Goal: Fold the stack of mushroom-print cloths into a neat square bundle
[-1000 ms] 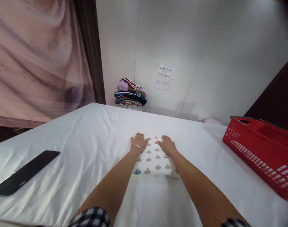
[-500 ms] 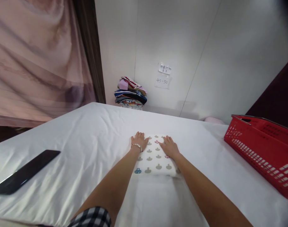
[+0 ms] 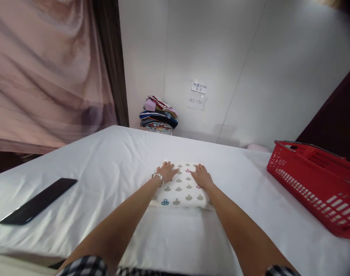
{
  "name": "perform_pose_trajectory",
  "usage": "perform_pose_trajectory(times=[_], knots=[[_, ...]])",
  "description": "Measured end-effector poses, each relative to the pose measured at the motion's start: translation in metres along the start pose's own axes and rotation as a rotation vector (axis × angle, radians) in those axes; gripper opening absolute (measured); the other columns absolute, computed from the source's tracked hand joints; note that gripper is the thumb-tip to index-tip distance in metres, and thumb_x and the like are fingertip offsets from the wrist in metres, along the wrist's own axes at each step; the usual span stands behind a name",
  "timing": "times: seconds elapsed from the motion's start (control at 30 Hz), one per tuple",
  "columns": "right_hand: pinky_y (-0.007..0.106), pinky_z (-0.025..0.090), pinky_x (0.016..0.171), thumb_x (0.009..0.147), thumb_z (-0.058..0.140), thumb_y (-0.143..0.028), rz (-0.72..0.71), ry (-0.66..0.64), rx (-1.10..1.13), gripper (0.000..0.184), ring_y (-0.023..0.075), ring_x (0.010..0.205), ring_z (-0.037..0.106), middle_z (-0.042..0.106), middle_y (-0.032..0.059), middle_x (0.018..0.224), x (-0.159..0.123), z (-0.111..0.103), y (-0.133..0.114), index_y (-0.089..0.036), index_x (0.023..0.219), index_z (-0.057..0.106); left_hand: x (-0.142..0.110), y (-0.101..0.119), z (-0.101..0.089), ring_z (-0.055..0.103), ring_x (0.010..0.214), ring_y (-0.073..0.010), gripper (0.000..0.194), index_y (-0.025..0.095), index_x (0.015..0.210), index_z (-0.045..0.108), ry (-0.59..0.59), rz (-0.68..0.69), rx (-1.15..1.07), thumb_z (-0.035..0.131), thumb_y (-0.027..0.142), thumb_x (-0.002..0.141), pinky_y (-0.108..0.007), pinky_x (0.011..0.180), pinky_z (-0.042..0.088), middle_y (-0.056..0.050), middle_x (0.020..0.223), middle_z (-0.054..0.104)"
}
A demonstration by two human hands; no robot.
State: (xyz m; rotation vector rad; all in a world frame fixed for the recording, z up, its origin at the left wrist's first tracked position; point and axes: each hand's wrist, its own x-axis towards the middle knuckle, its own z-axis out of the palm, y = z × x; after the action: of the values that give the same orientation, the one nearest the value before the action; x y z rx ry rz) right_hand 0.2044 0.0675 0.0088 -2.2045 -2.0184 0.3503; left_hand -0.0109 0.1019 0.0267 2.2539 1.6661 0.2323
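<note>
A folded white cloth (image 3: 179,188) with grey, red and blue mushroom-like prints lies flat in front of me. My left hand (image 3: 166,172) rests on its far left part, fingers spread and palm down, a silvery bracelet at the wrist. On the far right part of the cloth lies my right hand (image 3: 202,176), also flat with fingers apart. Neither hand grips the fabric. The cloth's side edges are partly hidden under my hands and forearms.
White sheeting covers the table (image 3: 105,165). A black flat panel (image 3: 39,201) lies at left, a red basket (image 3: 313,184) stands at right. Beyond the far edge rises a stack of folded clothes (image 3: 158,115). Paper signs (image 3: 196,100) hang on the wall.
My left hand has shifted slightly left across the cloth, showing more of its left side. My right hand stays on the right part. The view has moved slightly.
</note>
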Motion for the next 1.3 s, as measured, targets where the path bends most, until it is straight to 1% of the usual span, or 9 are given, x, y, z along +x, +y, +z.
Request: perform_pose_trajectory(times=[0.17,0.3,0.37,0.47,0.6,0.73,0.93,1.13,1.3], knots=[[0.042,0.021,0.105,0.087,0.025,-0.053,0.001,-0.024,0.020,0.065,0.0217,0.138,0.003,0.007,0.0048,0.151,0.000,-0.008,-0.002,-0.019,0.142,0.019,-0.060,0.004,0.004,0.017,0.136,-0.0263,0.051,0.031,0.128,0.045,0.037,0.127,0.064,0.033,0.057,0.085,-0.055,0.106,0.015,-0.004,0.147,0.027],[0.042,0.025,0.102,0.085,0.034,-0.049,-0.030,-0.064,0.044,0.060,0.0246,0.136,0.013,0.017,0.0073,0.149,-0.004,-0.024,-0.003,-0.020,0.138,0.031,-0.103,-0.003,0.009,0.019,0.136,-0.0233,0.049,0.031,0.131,0.042,0.119,0.175,0.070,0.036,0.053,0.087,-0.051,0.108,0.012,-0.003,0.145,0.031],[0.044,0.024,0.102,0.085,0.036,-0.046,-0.047,-0.058,0.052,0.054,0.0257,0.136,0.016,0.022,0.0077,0.148,-0.016,-0.029,-0.002,-0.023,0.134,0.037,-0.118,-0.011,0.013,0.020,0.135,-0.0232,0.052,0.030,0.133,0.039,0.172,0.221,0.072,0.037,0.053,0.086,-0.051,0.109,0.012,-0.003,0.144,0.032],[0.047,0.015,0.106,0.086,0.034,-0.044,-0.075,-0.014,0.064,0.051,0.0240,0.137,0.012,0.024,0.0064,0.147,-0.049,-0.028,0.001,-0.023,0.132,0.040,-0.134,-0.023,0.018,0.022,0.134,-0.0244,0.060,0.026,0.135,0.037,0.217,0.296,0.113,0.046,0.052,0.082,-0.050,0.109,0.013,-0.005,0.145,0.030],[0.043,0.006,0.110,0.087,0.031,-0.047,-0.236,0.097,0.116,0.048,0.0172,0.135,0.019,0.037,0.0022,0.141,-0.110,-0.011,0.016,-0.026,0.129,0.043,-0.143,-0.030,0.019,0.024,0.134,-0.0235,0.060,0.024,0.135,0.037,0.247,0.342,0.177,0.051,0.036,0.078,-0.048,0.109,0.016,-0.006,0.144,0.032],[0.041,0.007,0.111,0.085,0.037,-0.040,-0.366,0.143,0.068,0.053,0.0171,0.136,0.017,0.032,0.0032,0.144,-0.146,0.002,0.037,-0.022,0.135,0.036,-0.142,-0.028,0.019,0.027,0.133,-0.0222,0.059,0.023,0.132,0.041,0.284,0.342,0.215,0.046,0.020,0.073,-0.045,0.109,0.018,-0.005,0.142,0.036],[0.042,0.013,0.111,0.070,0.038,-0.012,-0.386,0.166,-0.086,0.069,0.0179,0.137,0.013,0.023,0.0026,0.148,-0.146,0.008,0.048,-0.021,0.139,0.031,-0.141,-0.018,0.023,0.027,0.132,-0.0222,0.068,0.022,0.132,0.042,0.329,0.350,0.274,0.040,0.007,0.066,-0.045,0.110,0.015,-0.003,0.140,0.039],[0.040,0.021,0.109,0.066,0.036,-0.003,-0.352,0.208,-0.100,0.075,0.0199,0.137,0.013,0.025,0.0044,0.147,-0.138,0.013,0.040,-0.019,0.139,0.032,-0.141,-0.010,0.020,0.028,0.132,-0.0229,0.063,0.020,0.132,0.042,0.322,0.304,0.341,0.037,0.005,0.071,-0.047,0.109,0.017,-0.006,0.141,0.037],[0.039,0.023,0.109,0.068,0.035,-0.002,-0.327,0.225,-0.101,0.071,0.0200,0.135,0.020,0.031,0.0039,0.145,-0.135,0.017,0.041,-0.019,0.137,0.034,-0.139,0.001,0.022,0.027,0.132,-0.0227,0.058,0.020,0.133,0.041,0.327,0.357,0.370,0.033,0.006,0.077,-0.047,0.109,0.013,-0.007,0.141,0.037]])
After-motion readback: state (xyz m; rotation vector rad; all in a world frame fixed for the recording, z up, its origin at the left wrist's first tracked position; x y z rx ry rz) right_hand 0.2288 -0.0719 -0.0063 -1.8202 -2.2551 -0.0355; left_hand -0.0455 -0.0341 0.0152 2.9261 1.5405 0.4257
